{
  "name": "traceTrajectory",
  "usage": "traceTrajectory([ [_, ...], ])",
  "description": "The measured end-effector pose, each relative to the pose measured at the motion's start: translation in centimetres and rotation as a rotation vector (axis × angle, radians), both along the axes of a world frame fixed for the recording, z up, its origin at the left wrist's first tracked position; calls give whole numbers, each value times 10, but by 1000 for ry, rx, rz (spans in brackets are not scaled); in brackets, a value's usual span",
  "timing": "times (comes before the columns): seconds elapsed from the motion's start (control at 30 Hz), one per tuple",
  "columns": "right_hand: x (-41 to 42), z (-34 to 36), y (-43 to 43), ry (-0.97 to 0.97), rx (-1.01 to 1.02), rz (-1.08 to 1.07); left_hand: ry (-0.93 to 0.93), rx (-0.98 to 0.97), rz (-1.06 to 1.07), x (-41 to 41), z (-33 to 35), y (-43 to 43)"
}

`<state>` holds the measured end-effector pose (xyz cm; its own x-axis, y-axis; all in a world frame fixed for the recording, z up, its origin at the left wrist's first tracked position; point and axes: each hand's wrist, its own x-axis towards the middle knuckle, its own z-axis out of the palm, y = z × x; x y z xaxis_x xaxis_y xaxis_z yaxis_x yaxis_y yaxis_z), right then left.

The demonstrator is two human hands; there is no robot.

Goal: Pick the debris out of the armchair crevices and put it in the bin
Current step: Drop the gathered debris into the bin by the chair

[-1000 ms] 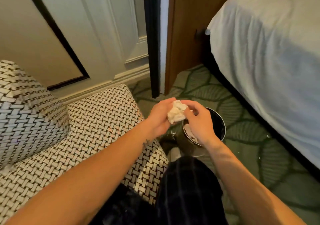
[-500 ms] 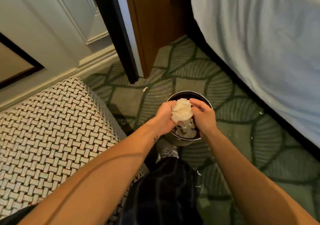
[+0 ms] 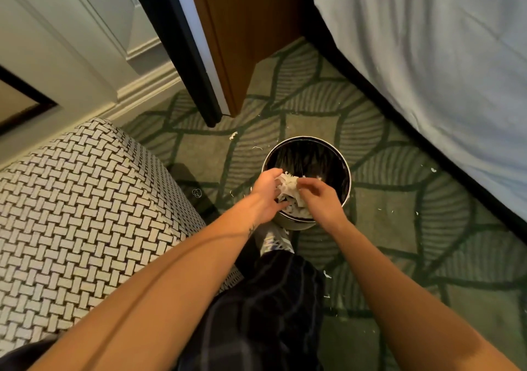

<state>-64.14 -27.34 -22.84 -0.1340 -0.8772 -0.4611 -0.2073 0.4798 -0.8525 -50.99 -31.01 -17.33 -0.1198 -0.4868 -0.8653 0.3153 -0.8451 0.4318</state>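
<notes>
blurrily, left hand (image 3: 267,195) and right hand (image 3: 323,201) pinching paper wad (image 3: 289,184), bin (image 3: 328,156) half hidden beneath

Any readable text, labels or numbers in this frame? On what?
None readable.
The bin, armchair, bed and wad show no print.
Mark on the left forearm: too small to read.

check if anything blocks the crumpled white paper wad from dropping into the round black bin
Nothing visible does. The crumpled white paper wad sits between the left hand and right hand, right over the open mouth of the round black bin.
</notes>
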Motion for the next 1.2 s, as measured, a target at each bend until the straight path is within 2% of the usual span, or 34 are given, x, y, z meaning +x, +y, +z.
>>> traceTrajectory([
  [0.2,31,-18,10,13,48,259,-65,17,60,8,-14,-1],
  [0.37,45,-34,9,37,93,342,-57,-21,109,12,-12,0],
  [0.43,46,-38,7,143,87,420,-33,-29,143,11,-12,-1],
  [0.57,56,-47,9,478,43,462,-33,-28,167,10,-3,-2],
  [0.63,62,-49,11,545,-9,461,-48,-31,169,11,-2,-4],
  [0.87,79,-47,7,444,-109,452,-64,-38,125,23,4,-5],
  [1.1,94,-39,9,413,-176,438,-224,-62,24,32,10,-2],
  [1.2,99,-37,2,434,-166,512,-193,-42,79,43,10,-1],
])
